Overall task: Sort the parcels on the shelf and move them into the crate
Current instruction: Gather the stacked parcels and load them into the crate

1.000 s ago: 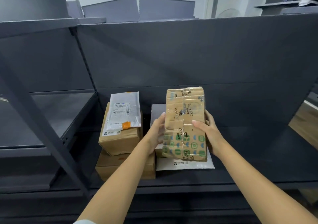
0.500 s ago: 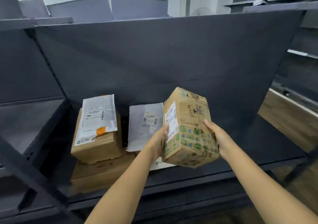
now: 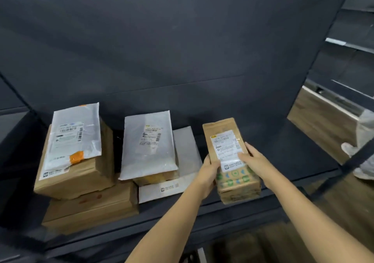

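Note:
I hold a taped brown cardboard parcel (image 3: 226, 141) with a white label and green printed tape over the dark shelf (image 3: 293, 153), label side up. My left hand (image 3: 208, 173) grips its left side and my right hand (image 3: 253, 159) grips its right side, thumb on the label. On the shelf to the left lie a white mailer bag (image 3: 148, 145) on a small box, a flat white envelope (image 3: 186, 153) under them, and a clear-bagged parcel (image 3: 74, 135) on top of two stacked brown boxes (image 3: 89, 204). No crate is in view.
The grey back panel (image 3: 182, 50) of the shelf rises behind the parcels. The shelf's right part is bare. Wooden floor (image 3: 323, 125) and more shelving show at the right, with something white at the right edge (image 3: 364, 153).
The parcel has been lifted off the pile, carried right and turned so its white label faces up. The view has shifted right and down.

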{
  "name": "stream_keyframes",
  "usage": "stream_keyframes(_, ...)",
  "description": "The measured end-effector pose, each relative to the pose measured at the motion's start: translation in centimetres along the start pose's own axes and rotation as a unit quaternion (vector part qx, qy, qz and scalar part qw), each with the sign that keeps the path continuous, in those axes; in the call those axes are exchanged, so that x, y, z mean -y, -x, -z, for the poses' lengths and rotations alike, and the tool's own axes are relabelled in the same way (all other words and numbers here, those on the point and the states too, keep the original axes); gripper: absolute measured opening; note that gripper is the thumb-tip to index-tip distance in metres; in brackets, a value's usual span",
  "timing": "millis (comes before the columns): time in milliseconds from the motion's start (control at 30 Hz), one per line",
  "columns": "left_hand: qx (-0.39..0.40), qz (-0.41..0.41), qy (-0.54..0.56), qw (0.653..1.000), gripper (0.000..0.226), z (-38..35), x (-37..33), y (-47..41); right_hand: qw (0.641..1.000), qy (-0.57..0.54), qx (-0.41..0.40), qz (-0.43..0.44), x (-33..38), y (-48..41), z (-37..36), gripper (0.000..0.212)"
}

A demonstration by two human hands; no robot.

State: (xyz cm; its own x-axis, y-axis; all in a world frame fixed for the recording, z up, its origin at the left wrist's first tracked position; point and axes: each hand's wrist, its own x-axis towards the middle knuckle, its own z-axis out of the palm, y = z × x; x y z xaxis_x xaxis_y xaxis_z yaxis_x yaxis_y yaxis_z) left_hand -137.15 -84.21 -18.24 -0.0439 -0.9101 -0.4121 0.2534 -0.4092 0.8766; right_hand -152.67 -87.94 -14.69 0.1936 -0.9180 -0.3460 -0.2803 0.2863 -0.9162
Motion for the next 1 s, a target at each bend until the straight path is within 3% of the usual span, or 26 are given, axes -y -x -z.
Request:
stream_keyframes(133, -0.004, 0.026, -0.01, 1.0, 0.042, -0.4, 0.3, -3.7, 0.998, 0.052, -0.017, -0.022, -0.5, -3.8, 0.7, 0.046)
stream_keyframes(367, -0.044, 0.078, -0.146, 0.985, 0.089, 2.2, 3.7, -15.1, 0.992, 0.123, 0.015, -0.035, -1.2, -12.3, -0.7, 0.048)
stream_keyframes(433, -0.07, 0.086, -0.171, 0.979, 0.084, 3.0, 1.4, -15.1, 0.991, 0.131, 0.027, -0.03, -1.8, -14.7, -1.9, 0.046)
stream_keyframes(567, -0.157, 0.115, -0.241, 0.951, 0.052, 3.9, -0.6, -16.9, 0.994, 0.108, -0.009, -0.017, -3.4, -17.6, -4.3, 0.057)
stream_keyframes(767, -0.257, 0.054, -0.398, 0.879, 0.052, 2.5, -0.8, -17.7, 0.993, 0.115, -0.016, -0.025, -2.7, -19.7, -4.9, 0.056)
stream_keyframes(1000, -0.261, 0.064, -0.371, 0.889, 0.049, 3.5, -2.2, -19.2, 0.989, 0.145, -0.019, -0.012, -3.4, -22.6, -5.6, 0.062)
